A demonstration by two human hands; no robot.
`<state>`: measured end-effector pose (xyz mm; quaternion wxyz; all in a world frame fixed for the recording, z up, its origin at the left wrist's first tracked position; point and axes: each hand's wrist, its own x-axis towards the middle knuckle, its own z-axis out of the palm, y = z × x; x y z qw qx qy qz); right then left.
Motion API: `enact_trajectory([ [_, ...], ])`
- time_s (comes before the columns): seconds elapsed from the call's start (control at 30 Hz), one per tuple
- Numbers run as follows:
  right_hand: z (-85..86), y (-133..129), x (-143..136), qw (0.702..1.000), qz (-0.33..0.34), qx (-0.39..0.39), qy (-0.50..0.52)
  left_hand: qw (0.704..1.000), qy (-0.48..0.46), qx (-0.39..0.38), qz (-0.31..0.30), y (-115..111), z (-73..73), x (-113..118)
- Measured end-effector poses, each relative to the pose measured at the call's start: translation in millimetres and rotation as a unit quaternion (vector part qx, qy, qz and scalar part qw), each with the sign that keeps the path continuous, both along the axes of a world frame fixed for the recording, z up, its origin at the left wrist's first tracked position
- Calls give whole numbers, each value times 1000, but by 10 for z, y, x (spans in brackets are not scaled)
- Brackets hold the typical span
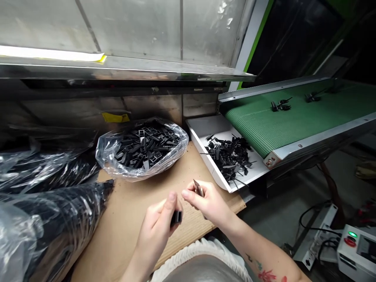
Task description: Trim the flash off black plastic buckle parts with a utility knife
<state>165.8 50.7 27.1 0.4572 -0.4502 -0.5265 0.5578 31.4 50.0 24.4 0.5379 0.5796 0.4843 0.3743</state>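
Observation:
Over the front of the cardboard-covered bench, my left hand [160, 219] is closed around a small black plastic part [176, 217] with a rectangular opening at its end. My right hand [205, 199] grips a small knife [198, 188], its pointed blade tip turned up and most of its handle hidden in the fingers. A narrow gap separates the two hands, and the blade is apart from the part. Beyond them sits a clear plastic bag [138, 174], open at the top and full of similar black parts [147, 145].
At the right, a white tray [219, 174] holds a heap of black molded pieces [230, 152] under the end of a green conveyor belt [264, 121]. More black pieces [281, 105] lie on the belt. Filled plastic bags [58, 223] crowd the left side. A metal ledge [147, 70] runs across the back.

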Motion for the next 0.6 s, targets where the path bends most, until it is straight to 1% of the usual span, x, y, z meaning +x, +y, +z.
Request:
enact_trajectory([
  [0.1,-96,34,161,1000,-19,-4,-21,997,42,62,-5,136,-23,-55],
  [0.23,-226,-23,398,998,-23,-19,-59,990,82,99,52,379,-12,-115],
  [0.3,-219,-51,492,994,-13,-27,-101,985,99,115,87,544,8,-144],
  [0.37,-124,-25,588,984,7,-15,-176,975,129,136,119,782,45,-182],
  [0.4,-45,24,643,971,16,3,-240,968,151,151,133,934,70,-206],
  [0.43,50,106,703,948,20,25,-316,959,176,167,147,1107,97,-232],
  [0.47,153,225,766,918,20,48,-392,948,202,186,162,1296,126,-259],
  [0.5,255,380,832,880,14,67,-470,935,227,205,177,1488,153,-285],
  [0.53,348,568,895,851,7,76,-520,924,250,220,189,1671,176,-311],
  [0.6,476,1012,1002,815,-8,76,-574,906,282,244,198,1943,201,-358],
])
